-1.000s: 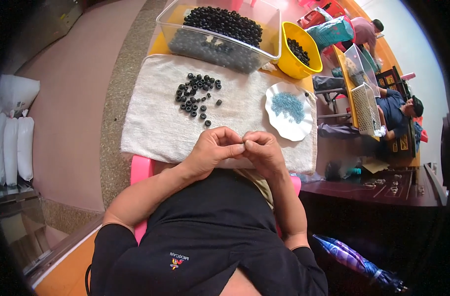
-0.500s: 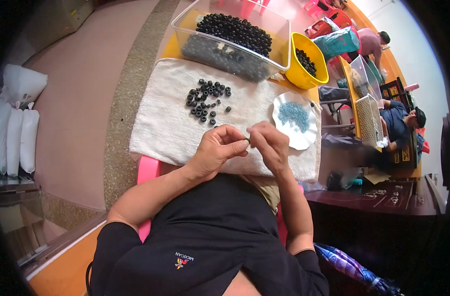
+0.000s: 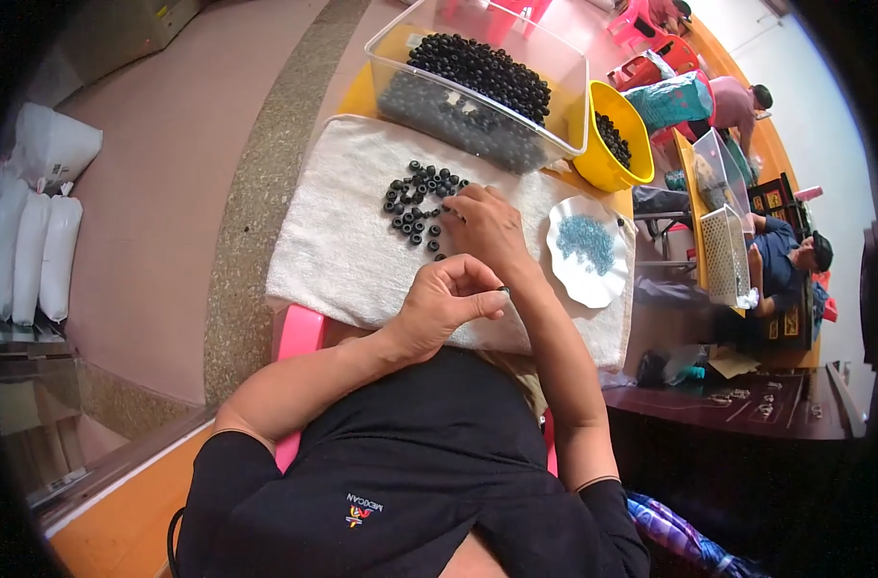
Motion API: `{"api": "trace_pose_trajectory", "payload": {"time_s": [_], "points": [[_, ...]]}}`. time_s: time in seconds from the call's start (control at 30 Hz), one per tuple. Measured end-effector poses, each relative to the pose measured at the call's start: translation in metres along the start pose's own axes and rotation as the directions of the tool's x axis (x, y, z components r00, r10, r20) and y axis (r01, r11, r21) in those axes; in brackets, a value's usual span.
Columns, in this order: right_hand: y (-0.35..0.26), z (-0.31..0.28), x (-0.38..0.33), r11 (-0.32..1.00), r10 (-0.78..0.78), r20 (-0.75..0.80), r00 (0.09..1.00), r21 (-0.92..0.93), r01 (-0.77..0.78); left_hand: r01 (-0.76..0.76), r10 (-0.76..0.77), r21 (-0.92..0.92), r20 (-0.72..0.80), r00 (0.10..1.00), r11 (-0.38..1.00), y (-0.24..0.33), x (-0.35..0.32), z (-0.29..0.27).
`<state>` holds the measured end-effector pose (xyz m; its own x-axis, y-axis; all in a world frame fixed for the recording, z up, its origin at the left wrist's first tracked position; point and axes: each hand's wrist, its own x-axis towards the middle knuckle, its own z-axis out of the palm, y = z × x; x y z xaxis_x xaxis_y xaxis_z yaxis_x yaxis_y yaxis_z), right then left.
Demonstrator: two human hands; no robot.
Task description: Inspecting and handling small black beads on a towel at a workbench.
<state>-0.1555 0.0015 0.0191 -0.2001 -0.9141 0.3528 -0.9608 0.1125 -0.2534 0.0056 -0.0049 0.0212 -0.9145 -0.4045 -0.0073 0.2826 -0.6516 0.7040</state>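
My left hand (image 3: 448, 301) is closed in a pinch on a small dark piece (image 3: 503, 289) above the near part of the white towel (image 3: 347, 255); only the piece's edge shows. My right hand (image 3: 489, 229) reaches past it, its bent fingertips drawn together at the right side of a loose group of small black ring-shaped parts (image 3: 418, 210). What lies between those fingertips is hidden. To the right of my right hand stands a white wavy-rimmed plate (image 3: 595, 285) holding a heap of tiny blue-grey pieces (image 3: 586, 244).
Behind the towel is a clear plastic bin (image 3: 477, 144) of black parts, beside a yellow tub (image 3: 598, 178) with more. Pink chair parts (image 3: 301, 332) flank me. White sacks (image 3: 60, 260) stand at left. Another person (image 3: 781, 246) sits at right near a perforated basket (image 3: 723, 255).
My right hand has left the left hand's fingertips and moved forward and left to the black parts. My left hand keeps its pinch, shifted slightly right in view. The whole view has shifted a little.
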Motion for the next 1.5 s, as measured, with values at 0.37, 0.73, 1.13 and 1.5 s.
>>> {"api": "trace_pose_trajectory", "payload": {"time_s": [0.37,0.73,1.13,1.5], "points": [[-0.001,0.004,0.006,0.981,-0.175,0.054,0.983,-0.070,0.179,0.014,-0.014,0.019,-0.019,1.000,1.000,-0.001,-0.001,0.004],[0.013,-0.030,-0.024,0.990,-0.073,-0.092,0.993,0.114,0.083,0.013,-0.012,0.035,-0.046,0.999,0.999,0.001,-0.001,0.002],[0.018,-0.042,-0.043,1.000,-0.001,0.163,0.987,-0.012,0.003,0.037,-0.035,0.040,-0.051,0.998,0.999,-0.003,0.000,0.000],[0.017,-0.039,-0.045,0.996,-0.044,0.116,0.992,-0.070,0.053,0.041,-0.039,0.044,-0.048,0.998,0.998,-0.002,0.000,-0.001]]}}
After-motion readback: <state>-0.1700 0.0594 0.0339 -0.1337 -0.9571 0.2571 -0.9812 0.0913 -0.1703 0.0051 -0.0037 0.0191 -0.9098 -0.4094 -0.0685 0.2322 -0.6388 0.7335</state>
